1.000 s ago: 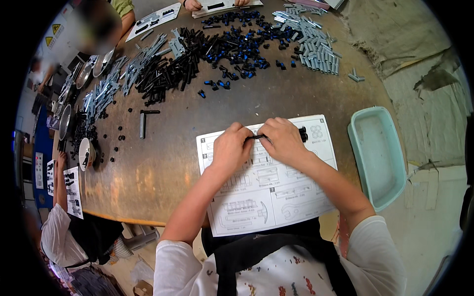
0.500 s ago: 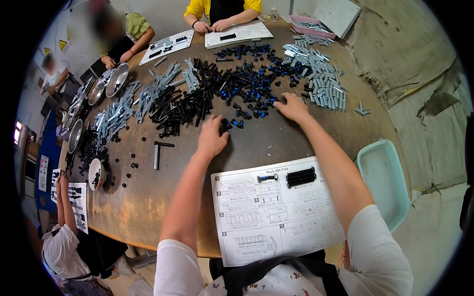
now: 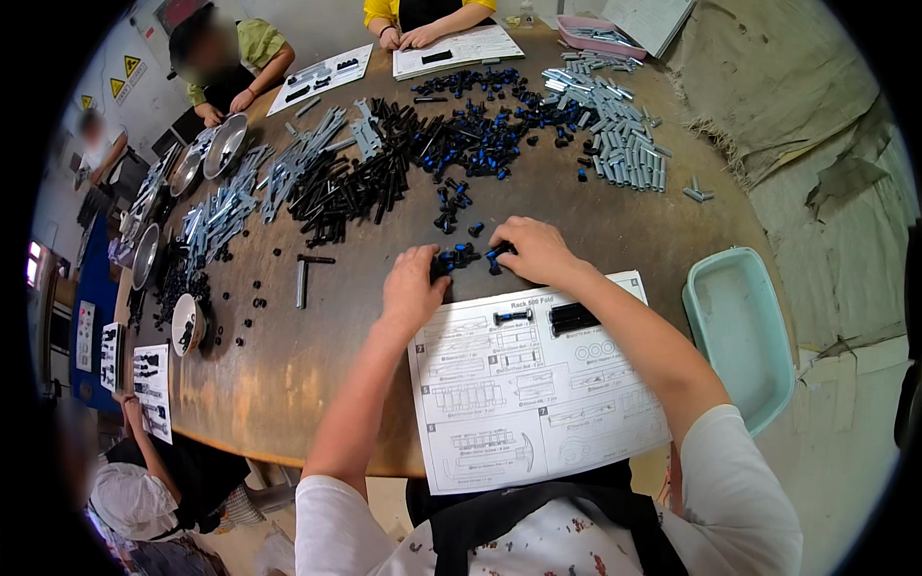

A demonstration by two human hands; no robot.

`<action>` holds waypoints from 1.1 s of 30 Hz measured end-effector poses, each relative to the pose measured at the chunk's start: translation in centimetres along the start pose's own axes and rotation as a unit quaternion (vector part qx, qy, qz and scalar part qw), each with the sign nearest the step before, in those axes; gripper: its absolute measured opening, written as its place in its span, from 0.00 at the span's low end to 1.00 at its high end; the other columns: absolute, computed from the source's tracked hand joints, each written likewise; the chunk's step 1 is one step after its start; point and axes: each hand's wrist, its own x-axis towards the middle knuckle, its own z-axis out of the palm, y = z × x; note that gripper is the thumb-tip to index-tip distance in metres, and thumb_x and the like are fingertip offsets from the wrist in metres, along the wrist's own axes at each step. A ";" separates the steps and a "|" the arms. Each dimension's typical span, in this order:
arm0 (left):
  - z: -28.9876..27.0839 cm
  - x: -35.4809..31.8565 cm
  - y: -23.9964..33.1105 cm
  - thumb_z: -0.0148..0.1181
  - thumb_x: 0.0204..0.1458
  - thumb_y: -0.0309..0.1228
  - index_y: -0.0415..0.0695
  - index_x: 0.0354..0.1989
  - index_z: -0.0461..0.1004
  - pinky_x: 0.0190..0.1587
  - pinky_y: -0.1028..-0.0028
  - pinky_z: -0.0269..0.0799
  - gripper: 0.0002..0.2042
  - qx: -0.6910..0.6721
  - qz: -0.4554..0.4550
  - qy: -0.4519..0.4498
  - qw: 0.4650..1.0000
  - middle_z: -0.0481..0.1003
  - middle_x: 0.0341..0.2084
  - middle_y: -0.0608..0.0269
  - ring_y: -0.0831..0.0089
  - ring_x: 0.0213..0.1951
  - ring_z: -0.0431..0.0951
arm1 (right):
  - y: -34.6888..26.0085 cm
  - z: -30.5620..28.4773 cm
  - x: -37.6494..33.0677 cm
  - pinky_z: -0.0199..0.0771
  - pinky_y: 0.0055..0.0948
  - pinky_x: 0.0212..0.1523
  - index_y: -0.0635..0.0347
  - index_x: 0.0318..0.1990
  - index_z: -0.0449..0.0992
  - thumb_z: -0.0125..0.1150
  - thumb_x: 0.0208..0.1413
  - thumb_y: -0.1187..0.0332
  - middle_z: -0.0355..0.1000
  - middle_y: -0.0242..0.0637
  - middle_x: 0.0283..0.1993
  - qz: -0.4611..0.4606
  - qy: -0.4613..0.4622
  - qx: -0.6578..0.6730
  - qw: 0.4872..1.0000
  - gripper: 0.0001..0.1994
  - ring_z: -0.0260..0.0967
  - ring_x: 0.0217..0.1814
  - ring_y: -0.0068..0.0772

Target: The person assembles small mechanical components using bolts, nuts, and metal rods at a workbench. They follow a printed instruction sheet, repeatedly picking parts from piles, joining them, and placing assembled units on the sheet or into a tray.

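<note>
Both hands are curled round short black bolts with blue-coated threads, at the far edge of a printed sheet. My left hand (image 3: 413, 288) cups a few at its fingertips and thumb, beside a small cluster of loose bolts (image 3: 456, 257). My right hand (image 3: 538, 252) bends its fingers down over others on the tabletop; part of these is hidden under the fingers. The printed sheet (image 3: 480, 403), with line drawings, lies in front of me. On it rest one bolt (image 3: 514, 316) with a blue band and several long black bolts (image 3: 570, 319), partly covered by my right forearm.
Beyond my hands lie heaps of blue-threaded bolts (image 3: 471, 134), black bolts (image 3: 351, 187), grey metal sleeves (image 3: 629, 154) and flat wrenches (image 3: 298, 158). Metal bowls (image 3: 226, 146) stand left, a mint-green tub (image 3: 740, 336) right. Co-workers sit across and at the left.
My right hand has come back toward me and left, bringing blue-threaded bolts out of the heap nearer the sheet. My left hand has moved slightly nearer me, its fingers round bolts.
</note>
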 end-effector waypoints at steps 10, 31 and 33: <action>-0.4 0.2 -0.4 0.68 0.47 0.36 0.42 0.32 0.77 0.41 0.60 0.73 0.11 0.027 -0.014 0.000 1.000 0.77 0.31 0.56 0.55 0.39 0.77 | 0.1 -0.3 -0.9 0.72 0.42 0.48 0.55 0.34 0.81 0.69 0.45 0.64 0.77 0.36 0.41 0.025 0.155 -0.018 0.987 0.09 0.74 0.45 0.43; 2.0 -8.9 8.0 0.65 0.49 0.32 0.44 0.36 0.79 0.33 0.63 0.73 0.08 -0.057 0.081 -0.022 0.995 0.77 0.27 0.59 0.59 0.30 0.79 | -6.4 0.2 -13.3 0.74 0.40 0.31 0.55 0.36 0.79 0.61 0.54 0.66 0.77 0.37 0.28 -0.024 0.051 -0.060 0.997 0.06 0.76 0.30 0.41; 2.2 -8.8 8.0 0.65 0.49 0.32 0.44 0.37 0.79 0.33 0.63 0.73 0.09 -0.061 0.086 -0.016 0.994 0.77 0.27 0.58 0.59 0.30 0.79 | -6.4 0.3 -13.4 0.74 0.40 0.31 0.54 0.37 0.79 0.61 0.54 0.66 0.77 0.37 0.28 -0.022 0.047 -0.051 0.997 0.06 0.76 0.30 0.41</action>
